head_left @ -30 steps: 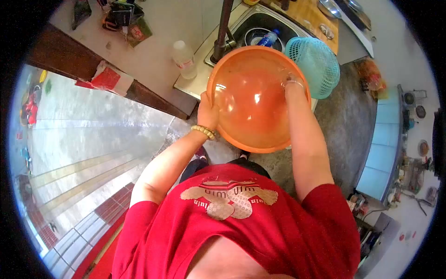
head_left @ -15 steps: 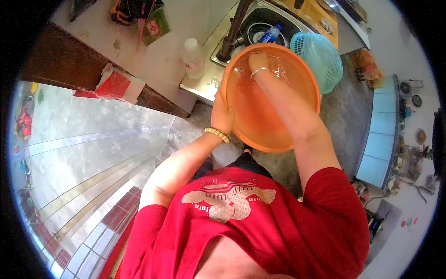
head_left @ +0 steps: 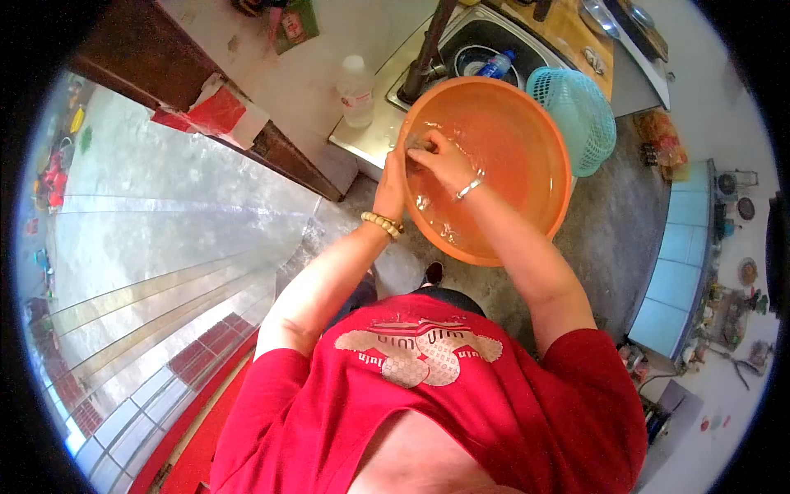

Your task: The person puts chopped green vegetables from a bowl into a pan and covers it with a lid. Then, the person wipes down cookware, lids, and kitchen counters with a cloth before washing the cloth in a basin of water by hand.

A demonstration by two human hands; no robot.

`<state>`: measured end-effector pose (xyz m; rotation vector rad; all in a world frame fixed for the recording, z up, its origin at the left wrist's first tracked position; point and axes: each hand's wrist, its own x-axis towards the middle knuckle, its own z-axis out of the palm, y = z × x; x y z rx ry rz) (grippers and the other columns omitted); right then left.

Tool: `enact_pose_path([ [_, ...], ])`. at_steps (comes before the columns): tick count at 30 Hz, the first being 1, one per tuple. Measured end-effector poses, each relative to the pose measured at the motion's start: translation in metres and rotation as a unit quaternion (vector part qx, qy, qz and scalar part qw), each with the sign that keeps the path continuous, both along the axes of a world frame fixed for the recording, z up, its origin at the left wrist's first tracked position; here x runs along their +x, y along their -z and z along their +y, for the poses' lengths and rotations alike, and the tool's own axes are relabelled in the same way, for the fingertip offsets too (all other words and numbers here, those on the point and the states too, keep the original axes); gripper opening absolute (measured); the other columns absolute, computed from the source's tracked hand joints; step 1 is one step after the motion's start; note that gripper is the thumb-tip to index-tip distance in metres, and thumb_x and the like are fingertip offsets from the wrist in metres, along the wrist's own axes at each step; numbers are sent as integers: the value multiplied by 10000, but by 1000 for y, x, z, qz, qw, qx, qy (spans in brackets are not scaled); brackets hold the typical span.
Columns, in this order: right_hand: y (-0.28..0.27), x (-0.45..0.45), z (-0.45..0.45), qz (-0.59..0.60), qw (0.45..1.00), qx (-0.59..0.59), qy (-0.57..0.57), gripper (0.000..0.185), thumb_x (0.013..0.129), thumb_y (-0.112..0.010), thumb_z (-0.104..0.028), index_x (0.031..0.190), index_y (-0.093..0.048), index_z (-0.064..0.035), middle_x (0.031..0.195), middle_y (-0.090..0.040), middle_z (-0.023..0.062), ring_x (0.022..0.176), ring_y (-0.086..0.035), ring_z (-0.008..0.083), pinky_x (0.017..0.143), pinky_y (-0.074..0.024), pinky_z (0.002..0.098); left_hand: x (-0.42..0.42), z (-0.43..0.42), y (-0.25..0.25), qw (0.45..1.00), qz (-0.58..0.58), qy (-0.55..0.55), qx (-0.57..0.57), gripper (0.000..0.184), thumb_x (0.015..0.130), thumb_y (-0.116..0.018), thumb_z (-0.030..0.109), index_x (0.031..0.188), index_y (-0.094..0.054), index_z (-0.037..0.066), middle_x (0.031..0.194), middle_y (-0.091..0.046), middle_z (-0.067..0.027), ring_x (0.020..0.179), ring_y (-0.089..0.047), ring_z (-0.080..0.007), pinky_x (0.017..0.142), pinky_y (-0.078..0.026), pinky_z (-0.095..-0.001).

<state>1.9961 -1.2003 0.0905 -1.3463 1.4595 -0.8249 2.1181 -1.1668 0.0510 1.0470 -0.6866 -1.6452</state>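
Observation:
A large orange basin (head_left: 527,165) holds some clear water and sits at the sink's near edge. My left hand (head_left: 392,188), with a beaded bracelet at the wrist, grips the basin's left rim. Inside the basin near that rim is my right hand (head_left: 444,162), wearing a silver bangle. Its fingers are curled round something small and greyish that I cannot make out. Beyond the basin, a blue-labelled bottle (head_left: 497,64) lies in the sink (head_left: 527,51). A light blue mesh basket (head_left: 586,123) stands against the basin's right side.
A translucent bottle (head_left: 355,90) stands on the counter left of the basin. Behind the sink lie a wooden board (head_left: 568,29) and a metal bowl (head_left: 598,16). A brown door frame (head_left: 284,152) is at the left, and a light blue cabinet (head_left: 671,272) at the right.
My right hand has moved from the basin's right side, past its far part, to the left wall. My left hand stays on the rim. The view has shifted slightly.

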Motion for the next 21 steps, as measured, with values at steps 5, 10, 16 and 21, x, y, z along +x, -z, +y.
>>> enact_pose_path([
  [5,15,20,-16,-100,991,51,75,278,696,-689,-196,862,-546,-24,801,-583,53,732,-544,130,642,-440,259,-11,5,-25,998,-34,-43,-13,469,943,-346,358,1255,-397,11,1218,-455,-101,1090,-446,-175,924,-353,-283],
  [10,-1,35,-40,-200,962,72,172,277,619,-712,-116,762,-505,0,697,-562,75,593,-533,141,518,-429,274,-13,1,-9,992,-99,-49,-58,395,905,-459,245,1225,-437,15,1123,-529,-82,996,-502,-158,857,-395,-271],
  [16,-2,15,-86,-197,935,51,290,179,650,-677,-66,697,-517,-3,584,-553,101,441,-486,166,408,-370,278,-10,5,-35,987,-162,-22,-5,349,856,-485,165,1168,-483,10,1043,-557,-67,910,-524,-145,803,-423,-272],
  [21,50,-56,-153,34,933,-11,359,265,658,-665,-171,812,-566,21,596,-564,91,486,-528,228,465,-428,341,-12,3,-15,987,-150,-37,-45,347,835,-480,134,1160,-489,13,1014,-566,-67,890,-525,-143,788,-427,-276],
])
